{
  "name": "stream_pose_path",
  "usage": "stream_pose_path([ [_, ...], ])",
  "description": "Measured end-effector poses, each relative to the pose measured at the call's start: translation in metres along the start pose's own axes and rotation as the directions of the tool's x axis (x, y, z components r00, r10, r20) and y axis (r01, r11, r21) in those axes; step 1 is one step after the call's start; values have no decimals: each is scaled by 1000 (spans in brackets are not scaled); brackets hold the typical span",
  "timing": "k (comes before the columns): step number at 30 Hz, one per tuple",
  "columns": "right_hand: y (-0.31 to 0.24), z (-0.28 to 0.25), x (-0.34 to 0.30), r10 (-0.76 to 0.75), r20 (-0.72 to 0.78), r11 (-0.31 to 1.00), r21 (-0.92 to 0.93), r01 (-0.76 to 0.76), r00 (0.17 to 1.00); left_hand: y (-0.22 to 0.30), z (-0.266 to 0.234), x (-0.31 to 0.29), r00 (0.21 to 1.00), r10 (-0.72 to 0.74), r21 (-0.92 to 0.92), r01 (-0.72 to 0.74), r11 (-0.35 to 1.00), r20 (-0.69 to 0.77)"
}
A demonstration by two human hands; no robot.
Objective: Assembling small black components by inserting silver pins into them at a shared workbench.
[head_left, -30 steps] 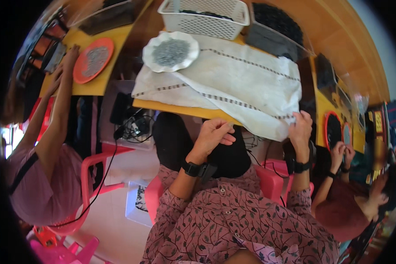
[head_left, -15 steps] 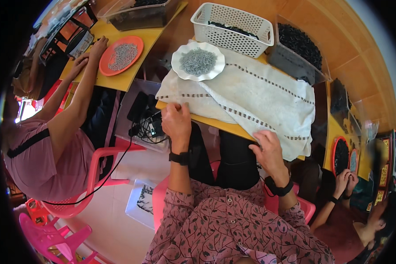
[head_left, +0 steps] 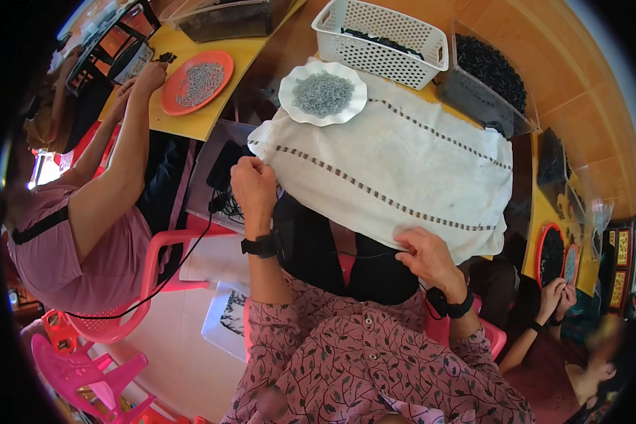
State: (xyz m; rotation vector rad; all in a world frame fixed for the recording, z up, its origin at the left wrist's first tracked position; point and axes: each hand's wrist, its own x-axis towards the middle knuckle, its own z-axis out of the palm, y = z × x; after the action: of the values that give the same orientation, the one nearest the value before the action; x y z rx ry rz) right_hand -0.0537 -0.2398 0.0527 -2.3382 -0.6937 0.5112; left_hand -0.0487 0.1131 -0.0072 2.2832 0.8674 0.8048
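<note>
A white cloth [head_left: 431,166] with dashed dark stripes lies over the table before me, and its front edge hangs toward my lap. At its near left edge, my left hand [head_left: 254,187] is closed, pinching the cloth by the border. My right hand [head_left: 430,258] is at the front edge on the right, with its thumb and fingers closed on the cloth's hem; the fingertips are partly hidden. On the far left part of the cloth stands a white scalloped plate [head_left: 357,106], heaped with small grey pieces [head_left: 323,94].
Behind the cloth stand a white perforated basket [head_left: 374,56] and a clear bin [head_left: 473,99] of black pieces. Co-workers sit left and right; an orange plate [head_left: 171,99] lies by the left one. A black cable [head_left: 184,272] crosses the left side. Pink stools [head_left: 85,367] stand lower left.
The folded front left part of the cloth has been drawn out flat toward me, covering the yellow table edge. My left hand has moved left; my right hand has shifted slightly down.
</note>
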Motion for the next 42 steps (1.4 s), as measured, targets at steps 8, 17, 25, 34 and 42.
stream_pose_path([
  [8, -14, -9, 4, -31, 12, 995, 96, 30, 999, 74, 14, 32, 830, -161, -559, 490, 669, 534],
  [17, -48, 1, 53, -291, -42, 948, 122, 294, 956, 63, 68, 54, 797, -245, -703, 603, 376, 553],
  [25, -63, -19, 87, -354, 30, 932, -76, 355, 935, 65, 77, 65, 714, -212, -642, 696, 322, 668],
  [34, -60, -21, 149, -376, 0, 914, -167, 371, 926, 57, 61, 71, 784, -158, -752, 621, 221, 601],
  [42, -63, 34, 231, -339, -117, 881, -388, 272, 933, 69, 6, 96, 834, -136, -785, 550, 286, 534],
])
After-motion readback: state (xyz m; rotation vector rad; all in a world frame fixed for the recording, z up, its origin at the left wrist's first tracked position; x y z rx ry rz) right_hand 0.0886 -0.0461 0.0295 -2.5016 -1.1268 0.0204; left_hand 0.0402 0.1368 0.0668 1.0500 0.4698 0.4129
